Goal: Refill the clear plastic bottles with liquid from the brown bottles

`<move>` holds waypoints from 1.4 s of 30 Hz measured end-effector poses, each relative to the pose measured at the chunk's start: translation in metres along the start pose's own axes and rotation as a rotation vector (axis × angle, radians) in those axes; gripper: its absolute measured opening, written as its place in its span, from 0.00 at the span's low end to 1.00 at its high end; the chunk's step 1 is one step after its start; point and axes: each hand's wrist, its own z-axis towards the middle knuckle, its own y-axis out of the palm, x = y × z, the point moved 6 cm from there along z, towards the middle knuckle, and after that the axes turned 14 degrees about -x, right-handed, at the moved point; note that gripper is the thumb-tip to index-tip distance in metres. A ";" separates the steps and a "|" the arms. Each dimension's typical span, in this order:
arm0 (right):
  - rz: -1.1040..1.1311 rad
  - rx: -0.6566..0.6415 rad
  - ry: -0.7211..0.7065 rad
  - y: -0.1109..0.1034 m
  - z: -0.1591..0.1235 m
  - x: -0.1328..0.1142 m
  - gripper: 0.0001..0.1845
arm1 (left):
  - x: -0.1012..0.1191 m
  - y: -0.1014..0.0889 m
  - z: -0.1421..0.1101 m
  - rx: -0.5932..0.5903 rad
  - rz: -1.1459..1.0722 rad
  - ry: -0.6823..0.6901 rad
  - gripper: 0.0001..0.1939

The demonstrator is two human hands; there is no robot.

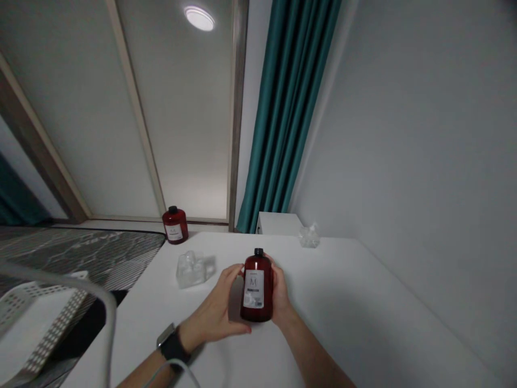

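A dark red-brown bottle (269, 296) with a black cap and a white label marked "M" is tilted back above the white table. My right hand (279, 293) wraps its right side, with some fingers hidden behind it. On the other side my left hand (220, 310) forms a wide C, thumb and fingers apart. Its fingertips come close to the bottle's left edge; whether they touch it I cannot tell. A smartwatch is on the left wrist. Further left lies a clear plastic piece (189, 271), perhaps a bag or packaging.
A second red-brown bottle (174, 234) stands at the table's far left corner. Another crumpled clear plastic piece (309, 237) lies by the back edge. A white perforated basket (48, 334) is at lower left, behind a blurred grey tube (109, 328). A wall borders the right.
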 end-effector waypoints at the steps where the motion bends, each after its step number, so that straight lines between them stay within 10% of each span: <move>1: 0.021 0.003 0.011 0.001 -0.001 0.001 0.20 | 0.001 0.000 0.000 -0.013 0.012 -0.003 0.64; 20: -0.521 -0.228 -0.135 -0.003 -0.006 -0.004 0.24 | 0.005 0.000 -0.002 -0.073 0.365 0.059 0.65; 30: -0.340 0.019 -0.133 -0.024 0.006 0.001 0.23 | 0.027 -0.043 0.006 -0.080 0.544 0.069 0.44; 36: -0.293 0.042 -0.079 -0.018 0.004 -0.002 0.24 | -0.022 -0.103 -0.026 0.257 0.530 -0.167 0.30; 42: -0.398 -0.133 -0.082 -0.008 0.000 -0.007 0.19 | -0.073 -0.103 -0.061 0.398 0.393 -0.392 0.23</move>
